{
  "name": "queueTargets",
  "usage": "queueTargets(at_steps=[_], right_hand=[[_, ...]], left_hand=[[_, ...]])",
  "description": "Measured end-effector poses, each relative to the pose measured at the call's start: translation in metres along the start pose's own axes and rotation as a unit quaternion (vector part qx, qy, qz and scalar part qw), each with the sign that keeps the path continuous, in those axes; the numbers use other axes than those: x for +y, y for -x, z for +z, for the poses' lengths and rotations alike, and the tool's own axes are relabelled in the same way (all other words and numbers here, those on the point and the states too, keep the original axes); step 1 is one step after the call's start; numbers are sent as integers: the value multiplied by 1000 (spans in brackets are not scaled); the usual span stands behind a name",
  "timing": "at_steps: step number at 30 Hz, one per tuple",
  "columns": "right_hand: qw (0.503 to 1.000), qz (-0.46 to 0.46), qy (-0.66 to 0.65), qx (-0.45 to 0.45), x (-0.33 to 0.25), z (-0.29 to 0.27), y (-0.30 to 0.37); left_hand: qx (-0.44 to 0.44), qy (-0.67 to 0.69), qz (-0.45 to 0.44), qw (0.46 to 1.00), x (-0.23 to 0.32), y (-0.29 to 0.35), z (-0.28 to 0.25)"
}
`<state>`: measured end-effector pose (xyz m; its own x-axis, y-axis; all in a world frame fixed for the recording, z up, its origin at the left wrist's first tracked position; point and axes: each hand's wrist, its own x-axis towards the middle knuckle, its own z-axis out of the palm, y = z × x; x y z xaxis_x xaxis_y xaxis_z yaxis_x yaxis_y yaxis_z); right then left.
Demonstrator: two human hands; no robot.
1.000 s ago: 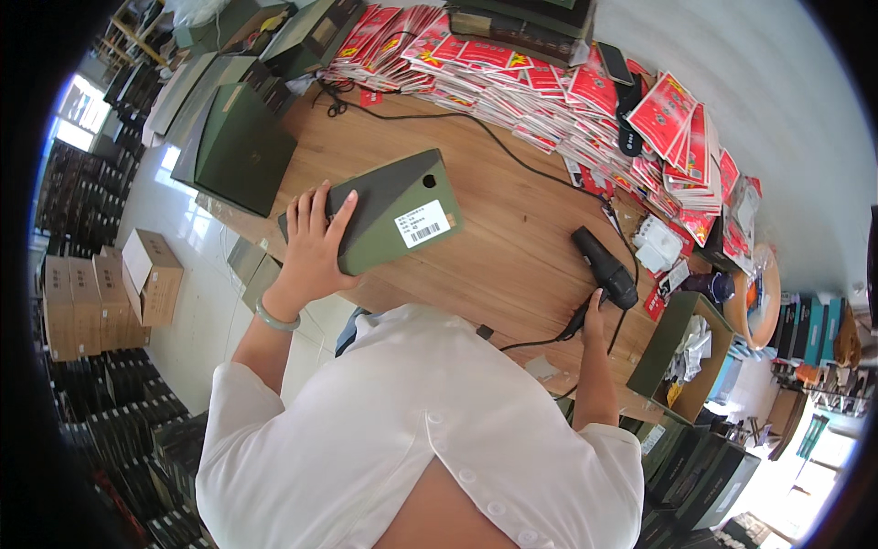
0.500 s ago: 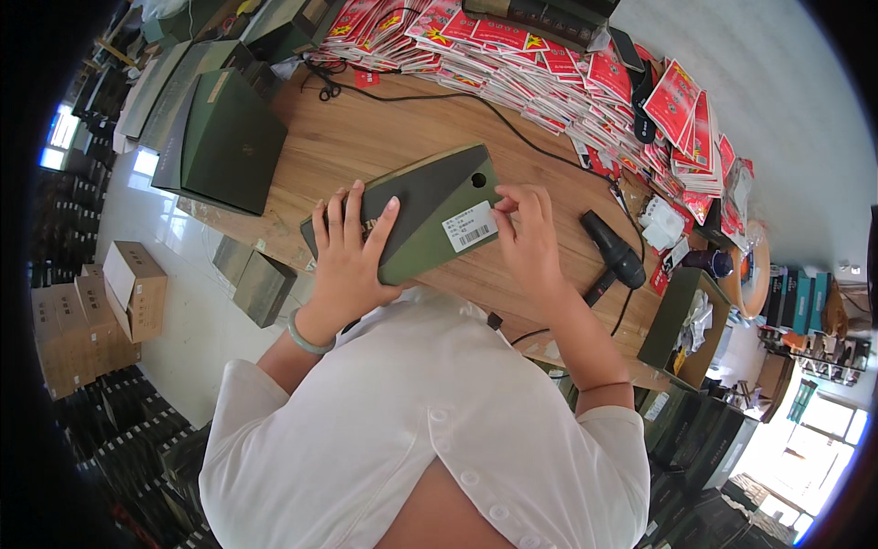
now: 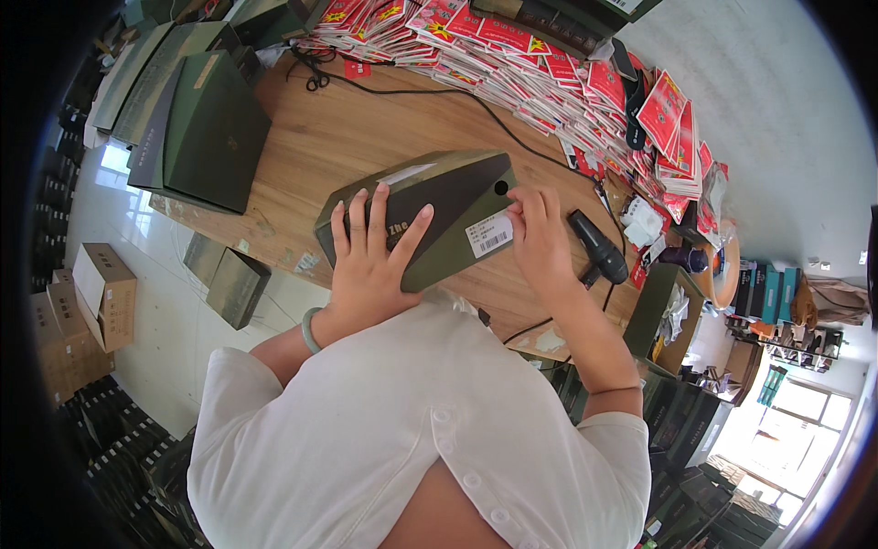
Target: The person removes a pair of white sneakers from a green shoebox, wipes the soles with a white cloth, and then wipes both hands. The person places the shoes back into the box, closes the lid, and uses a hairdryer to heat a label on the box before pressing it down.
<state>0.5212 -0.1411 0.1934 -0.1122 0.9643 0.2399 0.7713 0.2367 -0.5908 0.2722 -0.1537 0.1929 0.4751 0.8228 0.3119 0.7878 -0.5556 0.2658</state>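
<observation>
A dark green and grey-black box (image 3: 439,206), the shape of a shoe box, is tilted on the table in front of me. A round dark hole and a white barcode label (image 3: 490,237) show on the face turned toward me. My left hand (image 3: 373,261) lies spread over the left part of this box, fingers apart. At the box's right end my right hand (image 3: 540,236) has thumb and fingers pinched together at the label's upper right corner. The fingertips partly hide that corner.
A black hair dryer (image 3: 596,249) lies right of the box, its cord running along the table (image 3: 302,137). Red printed packets (image 3: 512,55) are heaped at the back. A larger green box (image 3: 215,133) stands at left, an open box (image 3: 672,316) with plastic bags at right.
The box has tilted, so more of its far long side now shows. Both hands have moved with it and keep their places. My view has shifted slightly.
</observation>
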Motion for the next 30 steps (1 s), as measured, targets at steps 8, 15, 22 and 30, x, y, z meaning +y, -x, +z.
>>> queueTargets(at_steps=[8, 15, 22, 30], right_hand=[[994, -34, 84, -60, -4, -5, -6], [994, -40, -4, -97, 1, -12, -4], [997, 30, 9, 76, 12, 5, 10], [992, 18, 103, 68, 4, 15, 5]], left_hand=[[-10, -2, -4, 1000, 0, 1, 1], [-11, 0, -5, 1000, -1, 1, 1], [-29, 7, -11, 999, -1, 0, -3], [-6, 5, 3, 1000, -4, -3, 0]])
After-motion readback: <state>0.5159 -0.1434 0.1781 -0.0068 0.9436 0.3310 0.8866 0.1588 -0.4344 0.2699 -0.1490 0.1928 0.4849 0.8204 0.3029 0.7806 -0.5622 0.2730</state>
